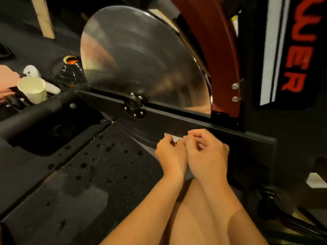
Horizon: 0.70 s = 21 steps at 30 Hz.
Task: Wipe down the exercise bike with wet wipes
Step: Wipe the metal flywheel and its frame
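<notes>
The person's left hand (170, 153) and right hand (207, 152) sit side by side, low down against the exercise bike (254, 124), and the 2 hands touch at the knuckles. Both have their fingers curled in, and between them they pinch a small crumpled white wet wipe (174, 138), the left from below and the right at its right edge. The wipe lies just in front of the black frame bar (177, 119) that runs slantwise under the silver flywheel (141, 59), close to the bar; whether it touches the bar cannot be told. A dark red fork (212, 41) curves round the flywheel's right side. At far left a white paper cup (33, 89) stands upright, well apart from the hands. Below the hands lies the speckled black floor (88, 165).
</notes>
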Each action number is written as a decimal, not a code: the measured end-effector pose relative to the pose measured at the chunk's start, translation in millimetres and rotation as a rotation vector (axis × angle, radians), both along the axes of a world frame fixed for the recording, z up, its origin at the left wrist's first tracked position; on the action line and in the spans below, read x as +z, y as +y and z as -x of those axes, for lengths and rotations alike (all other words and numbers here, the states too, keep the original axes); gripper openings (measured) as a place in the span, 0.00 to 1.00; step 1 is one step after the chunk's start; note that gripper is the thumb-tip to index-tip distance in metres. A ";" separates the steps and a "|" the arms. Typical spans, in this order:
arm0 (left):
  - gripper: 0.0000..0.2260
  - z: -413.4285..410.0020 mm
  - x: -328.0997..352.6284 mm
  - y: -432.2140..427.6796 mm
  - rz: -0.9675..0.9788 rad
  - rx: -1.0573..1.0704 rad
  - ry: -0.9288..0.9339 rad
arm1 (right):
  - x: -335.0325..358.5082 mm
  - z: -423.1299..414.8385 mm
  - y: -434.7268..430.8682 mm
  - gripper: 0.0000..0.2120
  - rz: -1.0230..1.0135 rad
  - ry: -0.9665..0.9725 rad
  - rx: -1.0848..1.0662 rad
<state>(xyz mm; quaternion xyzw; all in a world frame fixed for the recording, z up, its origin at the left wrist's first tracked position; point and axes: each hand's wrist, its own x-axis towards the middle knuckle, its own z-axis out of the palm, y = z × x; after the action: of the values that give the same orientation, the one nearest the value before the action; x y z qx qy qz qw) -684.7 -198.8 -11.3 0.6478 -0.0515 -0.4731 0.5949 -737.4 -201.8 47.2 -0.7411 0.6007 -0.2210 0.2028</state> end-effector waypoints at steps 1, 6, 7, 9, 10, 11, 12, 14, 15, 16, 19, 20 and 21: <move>0.13 -2.6 4.9 2.9 -0.002 -0.024 0.038 | 2.0 1.0 1.1 0.05 -0.002 -0.001 0.009; 0.10 -17.5 32.4 19.9 0.037 -0.271 0.200 | 24.5 4.9 10.4 0.08 0.246 -0.082 0.090; 0.10 -19.0 39.1 22.8 0.053 -0.317 0.202 | 31.7 8.4 10.7 0.08 0.339 -0.100 0.099; 0.11 -22.3 55.1 26.1 0.120 -0.364 0.095 | 48.2 17.6 9.5 0.07 0.483 -0.142 0.096; 0.09 -25.2 66.6 26.7 0.174 -0.353 0.020 | 57.0 22.4 8.6 0.07 0.542 -0.161 0.093; 0.06 -29.4 79.0 27.0 0.235 -0.328 -0.053 | 65.6 27.0 8.1 0.07 0.596 -0.179 0.089; 0.04 -33.7 93.1 27.0 0.305 -0.288 -0.134 | 74.0 31.2 8.1 0.08 0.641 -0.204 0.083; 0.03 -41.5 123.4 27.0 0.461 -0.161 -0.299 | 90.3 37.5 9.4 0.08 0.699 -0.273 0.066; 0.04 -46.4 138.4 25.9 0.527 -0.082 -0.361 | 98.0 39.3 10.6 0.08 0.718 -0.302 0.062; 0.05 -53.6 151.6 23.4 0.584 0.007 -0.412 | 104.7 40.4 11.5 0.07 0.739 -0.322 0.062; 0.03 -86.6 177.8 -1.7 0.675 0.286 -0.591 | 120.2 40.0 12.0 0.06 0.759 -0.346 0.069; 0.04 -97.5 182.0 -13.3 0.666 0.351 -0.674 | 124.0 39.2 11.0 0.06 0.741 -0.345 0.070; 0.04 -103.5 184.7 -21.9 0.655 0.387 -0.756 | 127.2 38.5 9.4 0.07 0.715 -0.343 0.070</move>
<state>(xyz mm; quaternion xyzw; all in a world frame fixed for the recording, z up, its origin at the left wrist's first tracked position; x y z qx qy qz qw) -581.2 -220.7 173.4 0.5513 -0.2866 -0.0475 0.7821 -776.0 -192.4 174.4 -0.7372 0.4178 -0.5298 0.0369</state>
